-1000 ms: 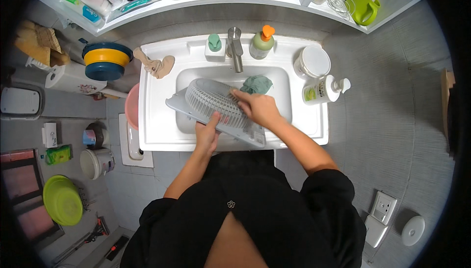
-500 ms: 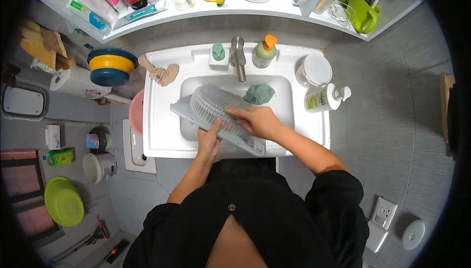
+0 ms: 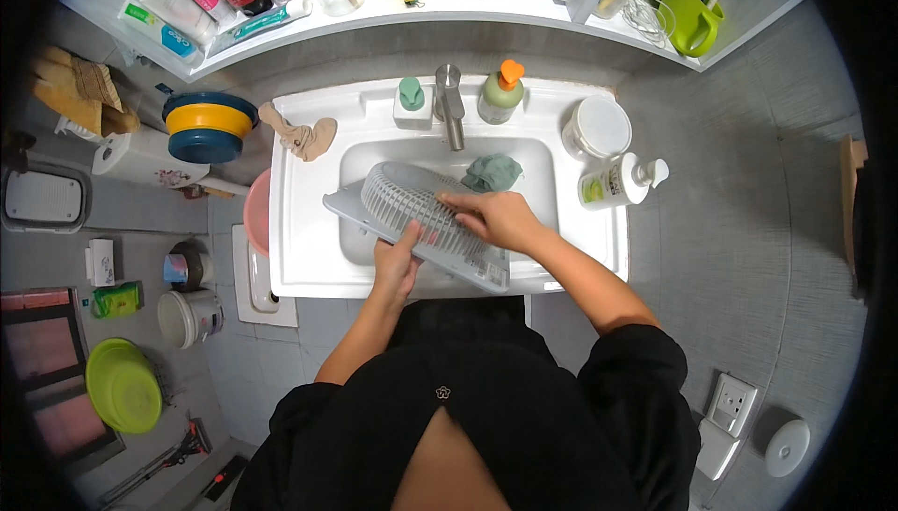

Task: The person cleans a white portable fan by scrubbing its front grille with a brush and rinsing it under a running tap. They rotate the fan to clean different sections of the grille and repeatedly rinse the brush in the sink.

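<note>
— What have the hands got?

— From my feed, a grey slotted fan grille point(image 3: 412, 221), lying tilted across the white sink point(image 3: 299, 240), its domed mesh toward the tap point(image 3: 450, 109). My left hand point(image 3: 397, 263) has its grip clamped on the grille's near edge, fingers curled over the rim. My right hand point(image 3: 496, 219) lies flat on top of the mesh, fingers spread and pressing down rather than closed around anything.

— And around it?

— A teal cloth point(image 3: 493, 172) sits in the basin just behind the right hand. A green soap bottle with an orange pump point(image 3: 500, 92) stands right of the tap, a white pump bottle point(image 3: 617, 182) lies on the sink's right ledge beside a round white lid point(image 3: 599, 126). A pink basin point(image 3: 254, 214) shows at the sink's left edge.
</note>
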{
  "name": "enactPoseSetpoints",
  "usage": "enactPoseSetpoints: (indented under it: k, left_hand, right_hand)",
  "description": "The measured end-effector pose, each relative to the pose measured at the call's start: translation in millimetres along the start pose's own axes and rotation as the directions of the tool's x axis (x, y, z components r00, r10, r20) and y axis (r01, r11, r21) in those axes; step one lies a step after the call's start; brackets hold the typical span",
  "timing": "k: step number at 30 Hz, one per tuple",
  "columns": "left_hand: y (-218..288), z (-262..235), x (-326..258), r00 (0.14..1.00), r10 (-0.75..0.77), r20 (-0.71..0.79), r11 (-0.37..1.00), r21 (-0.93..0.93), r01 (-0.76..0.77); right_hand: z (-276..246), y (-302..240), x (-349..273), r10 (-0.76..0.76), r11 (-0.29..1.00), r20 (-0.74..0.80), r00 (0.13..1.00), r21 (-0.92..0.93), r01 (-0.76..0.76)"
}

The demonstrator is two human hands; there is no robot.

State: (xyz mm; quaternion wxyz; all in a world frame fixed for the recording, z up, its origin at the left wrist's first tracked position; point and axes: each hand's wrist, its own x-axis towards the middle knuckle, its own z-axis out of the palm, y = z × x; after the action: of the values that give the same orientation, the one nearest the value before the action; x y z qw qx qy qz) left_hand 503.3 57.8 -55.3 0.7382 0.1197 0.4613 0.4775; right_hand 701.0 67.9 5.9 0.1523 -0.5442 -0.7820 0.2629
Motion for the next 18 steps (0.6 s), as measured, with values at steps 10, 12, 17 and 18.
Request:
enactPoseSetpoints:
  k: [10,12,17,18]
  left_hand:
    - [-4,1,-7,0.999,0.044,0.028,0.999,0.013,-0.045]
    - [-8,-8,-4,0.999,0.044,0.004,0.999,0.027,-0.044]
    - [-12,-4,-15,0.996,0.082,0.024,0.996,-0.036,-0.081]
    - [-12,-6,-13,0.996,0.085,0.007,0.996,-0.033,-0.084]
  right_hand:
    - [-6,-22,48,-0.045,0.998,0.042,0.998,-0.040,0.047]
    - [-6,-39,63,-0.035,0.985,0.189,0.981,-0.157,0.065]
    - [28,-5,79,0.041,0.987,0.070,0.997,-0.160,-0.030]
    - [21,-14,83,0.049,0.995,0.072,0.996,-0.092,-0.042]
